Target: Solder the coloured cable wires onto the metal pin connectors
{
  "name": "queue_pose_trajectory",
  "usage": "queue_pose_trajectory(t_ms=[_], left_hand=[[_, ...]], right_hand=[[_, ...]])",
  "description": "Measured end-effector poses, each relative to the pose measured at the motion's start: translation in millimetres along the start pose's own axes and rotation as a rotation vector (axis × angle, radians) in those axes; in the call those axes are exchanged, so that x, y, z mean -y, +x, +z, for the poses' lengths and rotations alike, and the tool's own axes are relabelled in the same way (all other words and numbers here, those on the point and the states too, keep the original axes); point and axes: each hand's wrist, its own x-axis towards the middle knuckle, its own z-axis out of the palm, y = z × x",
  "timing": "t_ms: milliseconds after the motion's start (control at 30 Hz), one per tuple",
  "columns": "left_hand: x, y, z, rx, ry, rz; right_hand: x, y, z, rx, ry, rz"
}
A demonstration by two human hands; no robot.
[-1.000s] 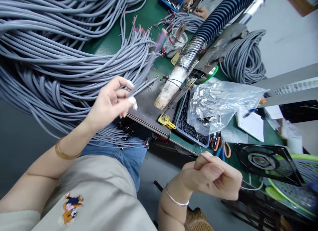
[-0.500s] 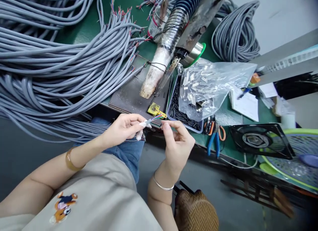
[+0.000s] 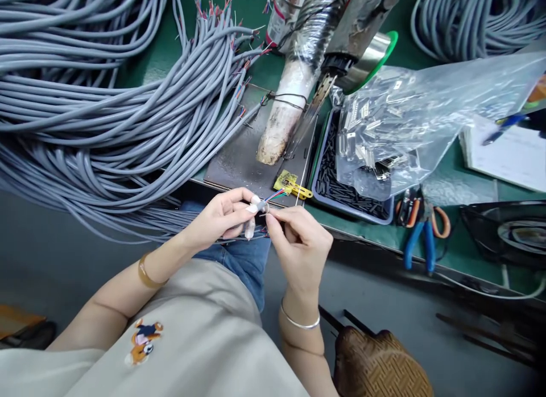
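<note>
My left hand (image 3: 228,214) pinches the end of a grey cable (image 3: 261,205), whose thin coloured wires (image 3: 278,194) fan out toward the bench. White coverings show on some of its fingertips. Close beside it, my right hand (image 3: 298,235) has thumb and forefinger pressed together at the cable end; a small thin piece shows at the fingertips, too small to make out. Just beyond the wires, a yellow piece with a small fitting (image 3: 290,185) lies at the edge of a dark plate (image 3: 239,158).
Grey cable bundles (image 3: 128,118) cover the left. A wrapped duct (image 3: 284,112) and soldering iron (image 3: 313,110) hang over the plate. At right are a tray of black tubes (image 3: 336,186), a bag of metal connectors (image 3: 384,129), blue-handled pliers (image 3: 420,243) and a solder spool (image 3: 371,61).
My right hand has come closer to my left, its fingertips now at the cable end. The view has shifted, so the bench things at right sit farther right.
</note>
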Motion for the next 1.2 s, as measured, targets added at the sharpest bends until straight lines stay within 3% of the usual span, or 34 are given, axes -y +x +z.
queue_pose_trajectory(t_ms=[167, 333, 567, 1200], left_hand=[[2.3, 0.3, 3.2, -0.031, 0.042, 0.016], [5.0, 3.3, 7.7, -0.091, 0.116, 0.121], [8.4, 5.2, 9.7, -0.144, 0.245, 0.296], [9.9, 8.6, 6.9, -0.172, 0.637, 0.526]], right_hand=[[-5.9, 1.3, -3.9, -0.170, 0.045, 0.102], [-5.8, 4.2, -2.1, -0.049, 0.092, 0.188], [-1.7, 5.9, 2.7, -0.078, 0.075, 0.157], [-3.7, 2.9, -8.0, -0.034, -0.055, 0.046]])
